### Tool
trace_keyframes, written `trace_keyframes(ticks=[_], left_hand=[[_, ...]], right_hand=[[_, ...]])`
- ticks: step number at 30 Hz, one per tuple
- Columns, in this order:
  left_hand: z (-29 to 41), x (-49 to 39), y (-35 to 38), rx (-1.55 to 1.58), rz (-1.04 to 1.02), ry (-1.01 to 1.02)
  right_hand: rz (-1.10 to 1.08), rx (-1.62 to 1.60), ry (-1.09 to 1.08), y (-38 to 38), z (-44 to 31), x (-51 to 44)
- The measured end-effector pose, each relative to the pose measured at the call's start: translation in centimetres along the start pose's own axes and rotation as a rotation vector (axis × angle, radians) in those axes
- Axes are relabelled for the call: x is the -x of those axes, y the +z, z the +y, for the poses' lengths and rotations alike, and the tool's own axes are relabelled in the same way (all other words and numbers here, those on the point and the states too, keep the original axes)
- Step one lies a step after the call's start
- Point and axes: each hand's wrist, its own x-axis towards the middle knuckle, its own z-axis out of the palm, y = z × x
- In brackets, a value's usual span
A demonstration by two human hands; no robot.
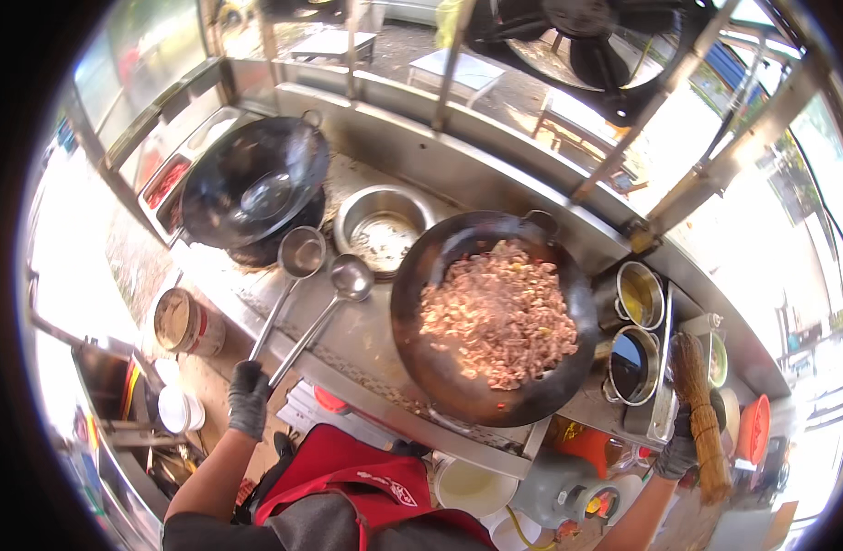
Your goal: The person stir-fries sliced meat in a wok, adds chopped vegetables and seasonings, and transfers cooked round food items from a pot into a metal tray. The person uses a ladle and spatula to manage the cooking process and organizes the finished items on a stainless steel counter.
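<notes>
In its grey glove, my left hand (248, 401) is closed around the handles of two metal ladles. One ladle has a wide, flat-bottomed bowl (302, 252); the other has a rounded bowl (352, 277). Both bowls are over the steel counter beside a metal pot (384, 231). At the right, my gloved right hand (681, 444) grips a bundled bamboo wok brush (700, 420), which hides part of the fingers. Between the hands, a large wok (421, 372) holds a heap of chopped, browned meat (504, 313).
A second, dark wok (256, 182) sits tilted at the back left. Two metal pots, one with yellow liquid (638, 295) and one with dark liquid (631, 364), stand right of the meat. A grey gas cylinder (559, 482) is under the counter. A large fan (586, 41) hangs above.
</notes>
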Motion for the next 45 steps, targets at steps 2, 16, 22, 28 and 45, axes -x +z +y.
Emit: trace_keyframes(ticks=[2, 16, 22, 28, 45], left_hand=[[3.9, 1.5, 1.2, 0.035, -0.219, -0.099], [11.2, -7.6, -23.7, 0.843, -0.160, -0.690], [10.7, -14.2, -28.2, 0.660, -0.170, -0.365], [9.0, -21.9, -29.1, 0.338, -0.330, -0.203], [-6.6, -41.5, -48.2, 0.229, 0.080, -0.857]], right_hand=[[-0.094, -0.096, -0.239, 7.4, -8.1, 3.8], [-1.014, -0.451, -0.070, 39.7, -49.8, 36.5], [-1.651, -0.987, 1.104, 44.5, -56.3, 38.0], [-1.285, -0.568, 0.684, 56.8, -51.8, 31.5], [-1.453, 1.316, -0.394, 79.0, -38.5, 5.2]])
